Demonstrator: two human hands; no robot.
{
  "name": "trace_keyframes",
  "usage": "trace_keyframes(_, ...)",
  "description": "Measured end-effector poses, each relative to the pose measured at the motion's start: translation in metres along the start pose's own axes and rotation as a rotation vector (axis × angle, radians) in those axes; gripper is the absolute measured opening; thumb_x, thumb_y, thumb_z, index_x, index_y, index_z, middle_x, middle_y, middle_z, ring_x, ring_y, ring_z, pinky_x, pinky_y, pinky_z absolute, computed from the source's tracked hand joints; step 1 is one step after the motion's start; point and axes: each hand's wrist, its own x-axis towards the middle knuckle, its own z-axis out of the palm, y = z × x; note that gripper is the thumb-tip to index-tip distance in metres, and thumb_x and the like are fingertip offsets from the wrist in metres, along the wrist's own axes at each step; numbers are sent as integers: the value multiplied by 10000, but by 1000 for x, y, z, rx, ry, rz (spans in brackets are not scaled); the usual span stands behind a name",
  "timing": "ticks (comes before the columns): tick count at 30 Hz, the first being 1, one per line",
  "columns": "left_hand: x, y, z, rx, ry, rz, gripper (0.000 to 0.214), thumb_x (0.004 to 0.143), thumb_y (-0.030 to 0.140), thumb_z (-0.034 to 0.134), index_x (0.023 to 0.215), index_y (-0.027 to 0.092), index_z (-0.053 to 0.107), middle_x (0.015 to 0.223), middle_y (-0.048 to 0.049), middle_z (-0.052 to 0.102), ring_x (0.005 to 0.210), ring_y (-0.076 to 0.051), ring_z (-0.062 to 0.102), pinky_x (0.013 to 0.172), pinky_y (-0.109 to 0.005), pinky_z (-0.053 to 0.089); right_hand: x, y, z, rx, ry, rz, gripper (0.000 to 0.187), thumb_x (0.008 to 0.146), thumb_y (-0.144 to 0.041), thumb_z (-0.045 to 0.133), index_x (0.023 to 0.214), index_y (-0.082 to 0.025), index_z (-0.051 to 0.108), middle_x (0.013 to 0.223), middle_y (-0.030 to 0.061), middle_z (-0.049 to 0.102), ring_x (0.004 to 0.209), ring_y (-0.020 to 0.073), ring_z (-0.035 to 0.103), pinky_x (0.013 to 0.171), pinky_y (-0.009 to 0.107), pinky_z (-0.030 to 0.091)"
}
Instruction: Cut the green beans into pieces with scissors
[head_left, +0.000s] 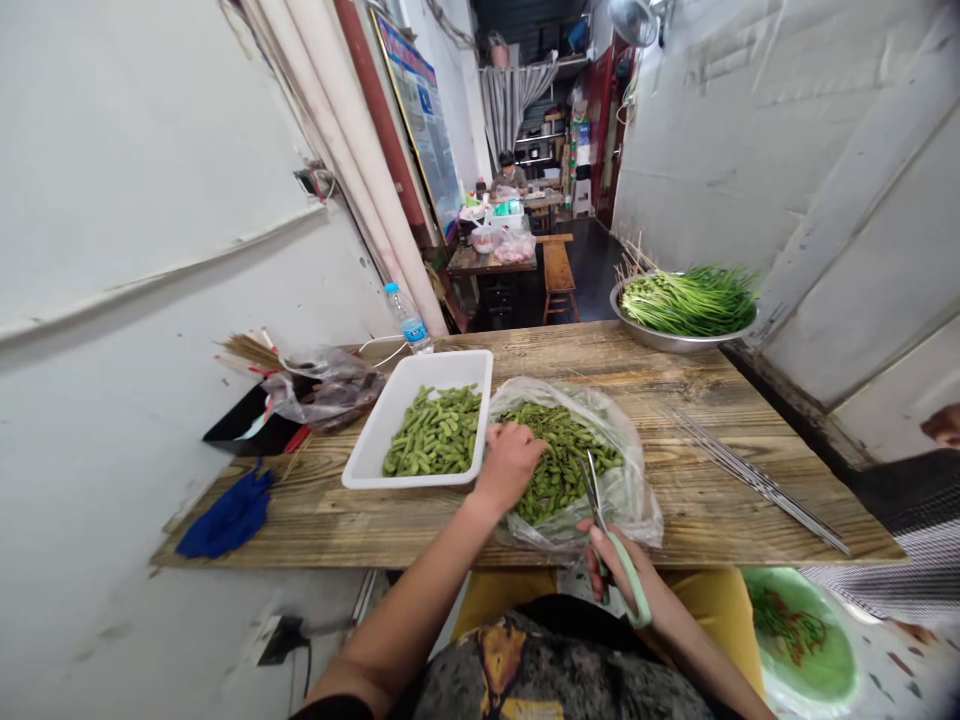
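Observation:
My left hand (509, 462) reaches into a clear plastic bag (634, 492) full of green pods (559, 455) on the wooden table, fingers curled down among the pods; whether it grips any is hidden. My right hand (616, 566) sits at the table's near edge, closed round the pale green handles of scissors (604, 520), whose blades point up over the bag. A white tray (375, 440) to the left of the bag holds more green pods (436, 432).
A metal bowl of green stalks (690, 300) stands far right. Long metal skewers (750, 470) lie right. A water bottle (406, 316), bagged sticks (315, 385) and a blue cloth (229, 515) are left. A green basin (802, 630) sits below. A person sits far back.

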Motion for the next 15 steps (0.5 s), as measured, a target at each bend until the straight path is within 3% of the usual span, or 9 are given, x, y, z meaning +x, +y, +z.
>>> trace_keyframes(3,9,15,20,103,-109,88,233,875,169,412,874,215,641,819,-68,554,893,-212,450,802,-382,280,-4,-5,1,-22,1,10,488,766,-659,441,938,-204,474,584,-62,424,426,105,440,414,241,396)
trace_keyframes(7,16,14,19,84,-117,31,212,868,149,405,837,184,612,868,-82,563,924,-219,457,816,-386,285,-11,-11,-1,-42,-9,10,450,782,-643,435,882,-205,470,584,-61,426,441,99,445,421,228,395)
trace_keyframes(12,8,14,4,-392,-31,-177,124,825,240,519,883,196,620,885,-36,640,871,-175,547,850,-345,342,-9,-10,-2,-71,-33,5,443,783,-627,456,927,-208,476,585,-64,422,444,100,441,419,223,394)
trace_keyframes(15,-2,18,9,-758,-76,-352,171,750,295,605,864,175,647,772,-17,663,721,-145,587,737,-276,426,-6,-10,1,-111,-58,-4,445,785,-615,464,952,-204,487,584,-62,431,446,101,440,422,221,396)
